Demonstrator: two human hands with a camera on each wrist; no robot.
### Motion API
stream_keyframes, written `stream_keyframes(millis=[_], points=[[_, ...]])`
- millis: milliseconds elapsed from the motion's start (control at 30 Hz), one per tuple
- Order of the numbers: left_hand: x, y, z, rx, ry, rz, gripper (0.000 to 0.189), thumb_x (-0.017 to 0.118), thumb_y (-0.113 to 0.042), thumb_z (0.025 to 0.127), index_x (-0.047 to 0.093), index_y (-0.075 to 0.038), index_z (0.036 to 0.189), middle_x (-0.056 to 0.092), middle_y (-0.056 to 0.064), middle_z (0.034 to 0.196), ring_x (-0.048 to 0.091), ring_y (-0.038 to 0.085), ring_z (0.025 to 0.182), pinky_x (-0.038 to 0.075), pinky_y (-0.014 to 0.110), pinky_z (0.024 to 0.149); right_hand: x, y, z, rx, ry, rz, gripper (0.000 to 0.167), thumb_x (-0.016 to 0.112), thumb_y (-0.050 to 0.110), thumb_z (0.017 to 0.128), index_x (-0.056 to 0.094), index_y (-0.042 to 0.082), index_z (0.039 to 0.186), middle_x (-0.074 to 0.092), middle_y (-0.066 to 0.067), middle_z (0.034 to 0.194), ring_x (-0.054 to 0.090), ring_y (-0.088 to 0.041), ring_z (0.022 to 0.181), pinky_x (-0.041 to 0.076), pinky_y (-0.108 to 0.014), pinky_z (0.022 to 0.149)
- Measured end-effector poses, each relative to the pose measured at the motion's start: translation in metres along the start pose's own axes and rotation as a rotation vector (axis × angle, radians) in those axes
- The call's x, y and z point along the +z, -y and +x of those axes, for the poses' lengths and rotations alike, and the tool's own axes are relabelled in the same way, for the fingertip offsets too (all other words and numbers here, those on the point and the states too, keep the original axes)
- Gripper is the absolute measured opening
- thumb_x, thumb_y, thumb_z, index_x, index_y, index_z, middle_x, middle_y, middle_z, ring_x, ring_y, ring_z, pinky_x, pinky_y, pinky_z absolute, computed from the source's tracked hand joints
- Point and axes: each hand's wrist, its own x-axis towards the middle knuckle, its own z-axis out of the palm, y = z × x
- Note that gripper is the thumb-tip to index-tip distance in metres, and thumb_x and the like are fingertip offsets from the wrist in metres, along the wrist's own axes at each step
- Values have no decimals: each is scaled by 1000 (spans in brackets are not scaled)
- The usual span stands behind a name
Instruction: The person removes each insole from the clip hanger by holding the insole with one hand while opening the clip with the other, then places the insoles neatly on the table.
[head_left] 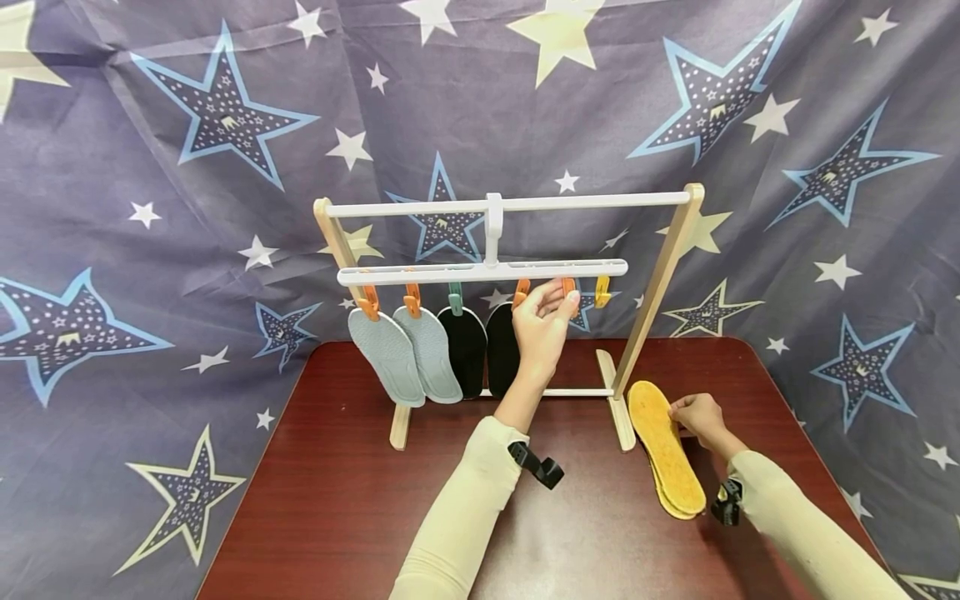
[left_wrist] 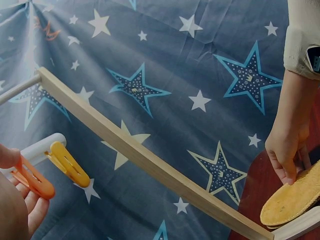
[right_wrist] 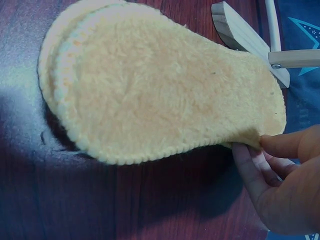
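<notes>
My left hand pinches an orange clip that hangs from the white hanger bar. At the table's right, my right hand pinches the edge of a yellow fuzzy insole. A second yellow insole lies mostly hidden under it. Left of my left hand, two light grey insoles and two black insoles hang from clips. Part of the rightmost black one is behind that hand. A yellow clip at the bar's right end holds nothing.
The hanger is hooked on the white top rail of a wooden-sided rack. A rack foot stands just left of the yellow insoles. All this is on a dark red table, with a star-patterned cloth behind.
</notes>
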Motion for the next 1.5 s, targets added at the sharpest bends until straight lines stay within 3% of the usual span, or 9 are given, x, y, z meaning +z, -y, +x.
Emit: stream_keyframes(millis=[200,600,833,1100,1233,1500], points=[[-1,1,0,2,2,-3,31,77,-4,86,73,6,115,74,27,106,72,30,92,61,25,85,0,3,-1,8,-6,-10,21,59,-1,92,66,-20,99,69,-9,75,65,-10,65,65,-40,64],[-2,3,0,14,3,-2,30,77,-4,86,73,5,115,74,26,106,73,29,92,62,27,85,2,1,-1,13,-11,-17,21,59,-2,91,66,-20,97,67,-7,72,64,-11,63,64,-38,61],[-2,1,0,13,4,-8,31,77,-3,86,73,6,116,74,27,106,72,28,91,61,26,85,2,3,-2,25,-31,-37,20,60,-1,91,67,-19,96,69,-14,74,65,-13,62,64,-39,60],[-2,1,0,9,4,-11,31,77,-2,86,73,6,115,74,27,107,71,19,88,61,23,84,2,3,-2,24,-52,-9,19,60,1,87,70,-16,87,67,-7,67,64,-11,58,63,-35,56],[-1,1,0,12,6,-19,31,76,-1,86,72,7,116,73,27,107,70,17,87,60,22,84,3,0,-1,33,-60,-17,21,61,1,85,70,-17,90,68,-8,68,64,-10,57,63,-35,57],[-1,0,-1,9,4,-24,31,76,-2,86,73,7,116,74,27,107,72,23,89,61,23,83,4,0,-2,48,-77,-56,21,62,2,87,70,-17,92,69,-8,68,64,-10,57,63,-34,57]])
